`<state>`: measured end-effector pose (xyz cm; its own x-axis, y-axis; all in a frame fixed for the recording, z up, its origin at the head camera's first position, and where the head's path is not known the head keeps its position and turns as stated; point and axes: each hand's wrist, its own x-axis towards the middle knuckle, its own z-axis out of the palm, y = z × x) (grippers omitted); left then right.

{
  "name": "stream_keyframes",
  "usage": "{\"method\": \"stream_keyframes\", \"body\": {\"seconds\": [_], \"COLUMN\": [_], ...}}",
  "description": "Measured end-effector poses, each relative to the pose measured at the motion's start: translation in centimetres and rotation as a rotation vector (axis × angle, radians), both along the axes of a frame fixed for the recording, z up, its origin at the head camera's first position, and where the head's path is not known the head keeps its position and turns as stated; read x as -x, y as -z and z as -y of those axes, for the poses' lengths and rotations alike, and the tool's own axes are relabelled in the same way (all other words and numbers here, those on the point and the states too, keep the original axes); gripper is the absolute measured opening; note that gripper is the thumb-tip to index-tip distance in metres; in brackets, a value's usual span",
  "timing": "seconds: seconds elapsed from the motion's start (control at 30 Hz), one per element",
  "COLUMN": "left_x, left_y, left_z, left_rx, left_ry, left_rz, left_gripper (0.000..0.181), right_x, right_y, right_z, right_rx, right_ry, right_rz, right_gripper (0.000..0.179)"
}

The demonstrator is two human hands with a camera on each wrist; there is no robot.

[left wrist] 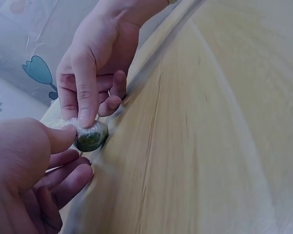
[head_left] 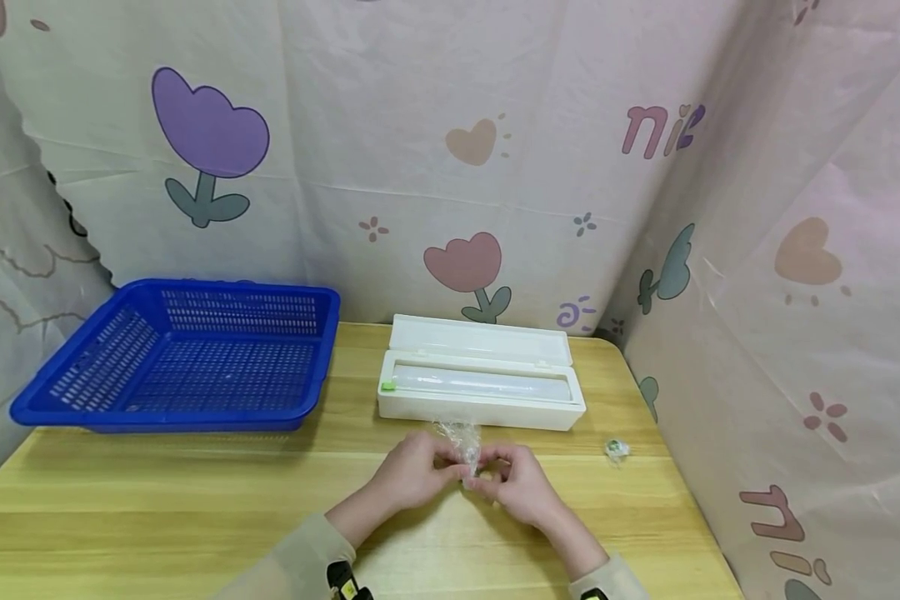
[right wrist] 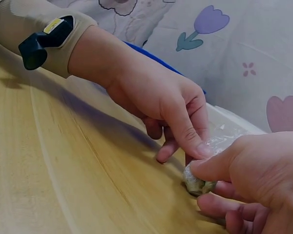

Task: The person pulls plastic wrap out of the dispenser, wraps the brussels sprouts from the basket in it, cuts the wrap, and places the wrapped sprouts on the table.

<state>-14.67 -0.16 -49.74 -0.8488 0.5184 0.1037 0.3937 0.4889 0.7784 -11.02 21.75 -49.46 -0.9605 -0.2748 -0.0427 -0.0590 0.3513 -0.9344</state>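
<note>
Between both hands, in front of the white box, is a small round greenish item (left wrist: 90, 140) wrapped in clear cling film (head_left: 461, 437). My left hand (head_left: 412, 473) pinches the film from the left with thumb and fingers. From the other side my right hand (head_left: 520, 486) pinches it too, the two thumbs close together. A gathered tail of film stretches from the fingers toward the box. Seen in the right wrist view, the wrapped item (right wrist: 196, 184) sits low beneath the thumbs, just above or on the tabletop; I cannot tell which. Fingers hide part of it.
Behind the hands stands a white cling film dispenser (head_left: 480, 409), lid raised, a film roll (head_left: 487, 382) inside and a green slider at its left. A blue plastic basket (head_left: 172, 421) is at the left. A small wrapped item (head_left: 617, 450) lies at the right.
</note>
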Motion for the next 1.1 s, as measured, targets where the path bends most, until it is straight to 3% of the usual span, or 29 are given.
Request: {"method": "stream_keyframes", "body": {"seconds": [0.3, 0.63, 1.1], "left_x": [-0.13, -0.15, -0.47], "left_y": [0.21, 0.33, 0.50], "left_z": [-0.31, -0.34, -0.19], "left_rx": [-0.116, -0.142, -0.197], "left_ry": [0.049, -0.017, -0.074], "left_rz": [0.046, 0.050, 0.058], "left_gripper": [0.005, 0.005, 0.017], "right_x": [-0.37, -0.07, 0.12], "right_y": [0.43, 0.59, 1.03], "right_z": [-0.16, -0.37, -0.43], "right_rx": [0.033, 0.097, 0.109], "right_ry": [0.048, 0.049, 0.016], "right_rz": [0.004, 0.070, 0.011], "right_gripper": [0.028, 0.026, 0.013]}}
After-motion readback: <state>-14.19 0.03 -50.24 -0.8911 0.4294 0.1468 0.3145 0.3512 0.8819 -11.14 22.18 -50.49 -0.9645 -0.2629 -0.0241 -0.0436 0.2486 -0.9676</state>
